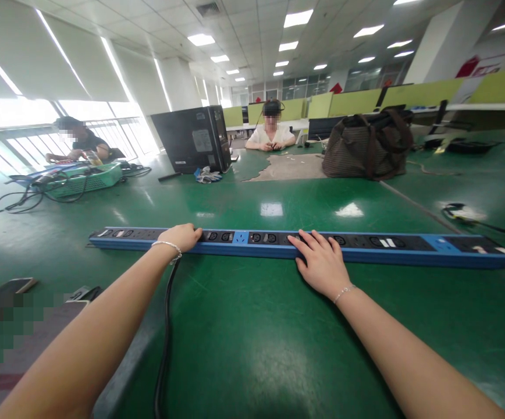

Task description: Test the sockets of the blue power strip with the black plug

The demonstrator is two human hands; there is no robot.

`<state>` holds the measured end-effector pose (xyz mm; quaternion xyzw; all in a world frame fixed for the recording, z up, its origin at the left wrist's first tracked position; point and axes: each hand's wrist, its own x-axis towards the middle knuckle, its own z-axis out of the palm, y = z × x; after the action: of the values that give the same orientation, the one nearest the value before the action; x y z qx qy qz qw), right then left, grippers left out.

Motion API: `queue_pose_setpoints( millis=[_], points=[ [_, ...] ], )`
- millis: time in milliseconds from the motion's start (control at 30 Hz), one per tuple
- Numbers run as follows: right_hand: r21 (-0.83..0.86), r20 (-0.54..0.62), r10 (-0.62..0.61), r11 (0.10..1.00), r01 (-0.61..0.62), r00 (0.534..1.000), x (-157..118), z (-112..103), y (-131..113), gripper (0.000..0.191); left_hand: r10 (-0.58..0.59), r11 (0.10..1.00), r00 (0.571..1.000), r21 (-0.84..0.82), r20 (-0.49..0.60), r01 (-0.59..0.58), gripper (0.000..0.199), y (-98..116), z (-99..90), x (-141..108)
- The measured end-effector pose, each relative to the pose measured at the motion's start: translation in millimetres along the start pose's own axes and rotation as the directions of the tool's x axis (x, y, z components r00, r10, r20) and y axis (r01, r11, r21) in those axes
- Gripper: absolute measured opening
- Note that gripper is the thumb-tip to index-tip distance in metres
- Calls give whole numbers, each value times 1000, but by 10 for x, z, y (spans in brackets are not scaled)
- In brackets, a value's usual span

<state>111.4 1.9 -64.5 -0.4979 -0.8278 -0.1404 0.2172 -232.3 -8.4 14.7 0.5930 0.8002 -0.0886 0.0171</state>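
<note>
A long blue power strip with black socket panels lies across the green table. My left hand is closed over its left part, fingers curled around something hidden beneath them. From under that hand a black cable runs down toward the near edge of the view. My right hand rests spread on the strip right of its middle, fingertips on the sockets and nothing gripped.
Beyond the strip stand a black computer case, a crumpled glove and a brown bag. A green basket with cables is at left, another cable at right. Two people sit farther back.
</note>
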Motion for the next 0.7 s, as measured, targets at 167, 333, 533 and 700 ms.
queue_pose_setpoints(
  millis=[167, 333, 533, 700],
  points=[
    [0, 3, 1, 1000, -1, 1000, 0, -4, -3, 47, 12, 1000, 1000, 11, 19, -12, 53, -4, 2, 12],
    [10, 6, -1, 1000, 1, 1000, 3, -5, -6, 46, 22, 1000, 999, 9, 42, -23, 54, -23, 12, 65],
    [10, 3, -4, 1000, 4, 1000, 2, 4, -1, 47, 22, 1000, 999, 8, 24, -22, 50, -24, 70, 68],
    [0, 8, -5, 1000, 5, 1000, -1, 1, -2, 47, -26, 1000, 999, 16, -20, 26, 55, -5, 124, -23]
  ],
)
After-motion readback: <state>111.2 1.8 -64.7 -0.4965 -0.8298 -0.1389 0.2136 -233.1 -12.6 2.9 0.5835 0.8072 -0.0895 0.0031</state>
